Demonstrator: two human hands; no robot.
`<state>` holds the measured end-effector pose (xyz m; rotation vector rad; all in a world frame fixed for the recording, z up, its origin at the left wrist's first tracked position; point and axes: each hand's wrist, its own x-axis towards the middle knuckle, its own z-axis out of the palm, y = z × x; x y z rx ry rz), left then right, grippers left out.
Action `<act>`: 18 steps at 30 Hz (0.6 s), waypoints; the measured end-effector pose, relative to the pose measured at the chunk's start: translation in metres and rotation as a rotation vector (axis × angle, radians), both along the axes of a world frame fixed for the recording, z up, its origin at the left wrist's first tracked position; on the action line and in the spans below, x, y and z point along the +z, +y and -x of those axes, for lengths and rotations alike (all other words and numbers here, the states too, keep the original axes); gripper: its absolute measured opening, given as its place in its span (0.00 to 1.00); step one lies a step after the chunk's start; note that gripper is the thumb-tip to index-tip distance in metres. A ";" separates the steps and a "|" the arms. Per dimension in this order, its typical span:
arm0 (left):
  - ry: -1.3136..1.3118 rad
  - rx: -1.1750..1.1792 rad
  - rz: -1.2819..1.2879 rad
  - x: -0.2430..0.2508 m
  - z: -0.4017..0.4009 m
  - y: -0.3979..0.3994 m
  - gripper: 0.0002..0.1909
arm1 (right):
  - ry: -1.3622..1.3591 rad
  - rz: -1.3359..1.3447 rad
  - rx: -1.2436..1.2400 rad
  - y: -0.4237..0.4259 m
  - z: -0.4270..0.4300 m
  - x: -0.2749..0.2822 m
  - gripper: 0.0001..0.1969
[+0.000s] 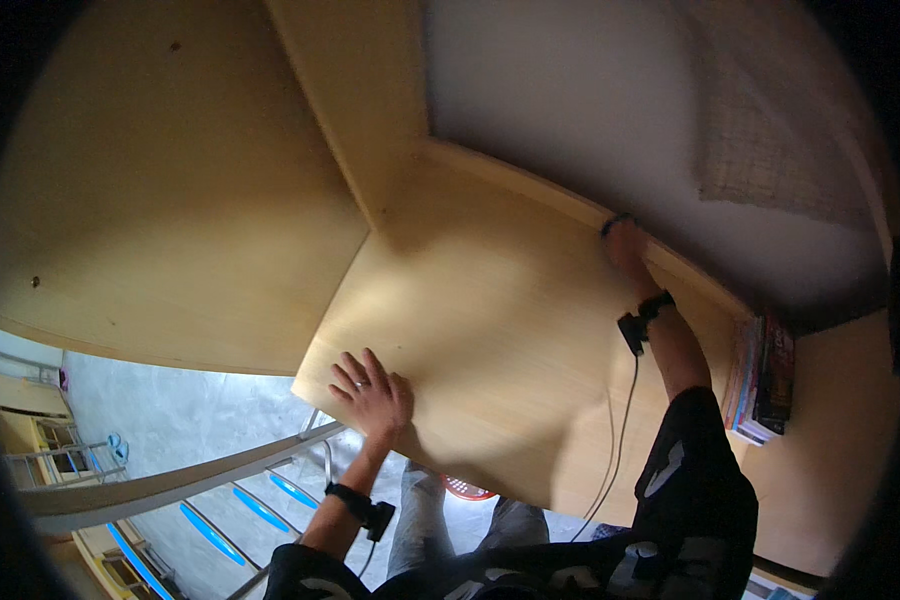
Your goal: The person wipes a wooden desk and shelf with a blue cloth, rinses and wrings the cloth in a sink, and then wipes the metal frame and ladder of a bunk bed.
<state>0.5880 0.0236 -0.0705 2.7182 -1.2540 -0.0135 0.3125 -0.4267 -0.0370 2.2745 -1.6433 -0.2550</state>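
Observation:
My left hand [377,399] rests palm down near the front left corner of a light wooden desktop [480,322], fingers spread and holding nothing. A ring is on one of its fingers. At the back of the desktop, my right hand [627,246] reaches to the raised wooden ledge [525,178] along the wall. A small dark item [616,222] shows at its fingertips, pressed against the ledge. What this item is cannot be made out, as the hand hides most of it.
Books [765,379] stand at the desk's right end. A wooden panel [172,210] rises at left. A ladder with blue treads [214,532] and a rail [187,474] stands lower left. A cable [628,420] hangs from my right wrist strap. Below the desk edge sits a red perforated thing [468,489].

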 end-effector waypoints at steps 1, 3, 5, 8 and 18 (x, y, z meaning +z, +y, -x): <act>0.033 -0.008 -0.008 -0.002 0.000 0.001 0.36 | 0.029 0.119 0.177 -0.005 -0.023 0.005 0.09; 0.097 -0.025 0.041 0.000 -0.001 0.002 0.38 | 0.059 0.214 0.377 -0.007 -0.081 0.023 0.07; 0.128 0.014 0.072 0.011 -0.010 0.013 0.38 | 0.226 -0.100 0.283 0.008 -0.165 0.061 0.07; 0.205 0.000 0.127 0.021 -0.007 0.003 0.38 | 0.270 -0.272 0.091 -0.036 -0.171 0.057 0.14; 0.256 0.020 0.103 0.039 -0.016 0.003 0.39 | -0.309 -0.416 0.424 -0.070 -0.236 0.121 0.44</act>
